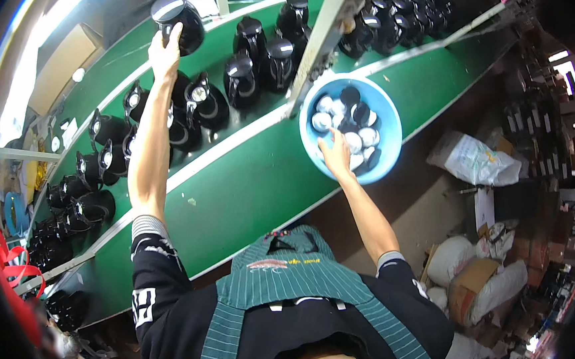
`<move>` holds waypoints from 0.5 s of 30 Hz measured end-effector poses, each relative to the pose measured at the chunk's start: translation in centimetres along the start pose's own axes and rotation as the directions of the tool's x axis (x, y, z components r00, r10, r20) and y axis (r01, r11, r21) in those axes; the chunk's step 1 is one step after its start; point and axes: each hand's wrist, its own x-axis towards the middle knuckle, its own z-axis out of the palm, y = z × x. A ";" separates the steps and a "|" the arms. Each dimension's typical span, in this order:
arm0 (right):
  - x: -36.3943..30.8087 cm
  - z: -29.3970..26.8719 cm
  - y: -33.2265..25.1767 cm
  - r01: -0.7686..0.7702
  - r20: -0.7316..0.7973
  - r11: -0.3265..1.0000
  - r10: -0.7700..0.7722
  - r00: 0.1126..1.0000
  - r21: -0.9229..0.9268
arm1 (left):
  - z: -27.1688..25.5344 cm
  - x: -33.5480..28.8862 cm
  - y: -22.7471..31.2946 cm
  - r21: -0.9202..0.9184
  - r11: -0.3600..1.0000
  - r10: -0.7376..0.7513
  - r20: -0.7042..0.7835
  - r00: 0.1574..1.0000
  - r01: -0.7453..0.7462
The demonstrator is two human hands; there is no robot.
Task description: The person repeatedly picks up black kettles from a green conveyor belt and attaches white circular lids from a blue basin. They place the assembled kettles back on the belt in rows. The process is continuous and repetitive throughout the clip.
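My left hand [165,57], stretched out to the far left, is closed on a glossy black jug [189,27] with its lid on. A light blue basin [391,139] at the front edge of the green bench holds several round lids [352,141], some silvery side up and some black side up. Inside it, my right hand [337,153] reaches down over the lids with its fingers apart; whether a fingertip touches a lid I cannot tell. Lidless black jugs [207,105] stand under and left of my left arm. Lidded black jugs [241,79] stand between my hands.
A green bench [253,172] with pale rails runs across in front of me. A slanted metal post [324,33] rises between the lidded jugs and more black jugs [390,22] at the far right. White sacks [476,159] and a cardboard box [471,283] lie to my right.
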 end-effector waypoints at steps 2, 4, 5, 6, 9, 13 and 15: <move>1.7 1.9 0.7 0.165 0.095 0.974 -0.151 0.984 -0.156 | 0.2 4.1 -6.4 -0.160 0.979 -0.123 0.027 0.992 0.125; 3.6 3.4 1.1 0.276 0.254 0.908 -0.200 0.946 -0.315 | 1.6 5.7 -10.0 -0.168 0.911 -0.355 0.143 0.924 0.376; 4.3 2.6 2.5 0.311 0.321 0.847 -0.177 0.930 -0.432 | 6.6 4.6 -11.3 -0.189 0.809 -0.496 0.289 0.819 0.557; 5.1 3.7 4.5 0.391 0.321 0.762 -0.251 0.913 -0.516 | 8.8 3.4 -11.1 -0.245 0.780 -0.493 0.326 0.807 0.576; 7.1 6.6 5.8 0.526 0.474 0.645 -0.276 0.836 -0.554 | 8.4 3.0 -17.0 -0.246 0.656 -0.542 0.504 0.672 0.713; 8.7 8.7 6.0 0.572 0.483 0.531 -0.313 0.818 -0.626 | 8.7 0.1 -18.4 -0.209 0.571 -0.668 0.444 0.598 0.794; 9.1 10.0 8.4 0.522 0.359 0.506 -0.389 0.848 -0.686 | 7.1 -0.7 -16.5 0.244 0.920 -0.391 0.493 0.778 0.307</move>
